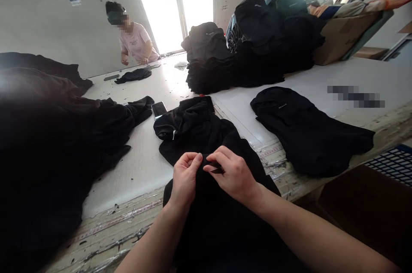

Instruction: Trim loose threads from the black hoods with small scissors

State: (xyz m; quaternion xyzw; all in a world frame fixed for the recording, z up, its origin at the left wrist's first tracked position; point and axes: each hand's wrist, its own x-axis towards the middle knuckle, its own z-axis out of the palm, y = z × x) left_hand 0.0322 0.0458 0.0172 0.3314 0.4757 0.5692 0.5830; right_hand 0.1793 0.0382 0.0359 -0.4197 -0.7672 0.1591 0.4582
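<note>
A black garment (196,122) lies in front of me, its lower part hanging over the table's front edge. My left hand (186,174) is closed, pinching a bit of the black cloth between thumb and forefinger. Close beside it, my right hand (233,174) is closed around small dark thread snips (216,170), whose pointed blades show near the fingertips. Most of the snips' body is hidden in the palm. A small white tag (174,134) stands out on the garment beyond my left hand.
Dark cloth (41,148) is heaped at left, with a phone (159,110) nearby. Another black garment (299,127) lies at right. Behind are black garment stacks (219,62) and a cardboard box (344,34). Across the white table (141,170) stands a person (137,43). A blue crate (394,163) is lower right.
</note>
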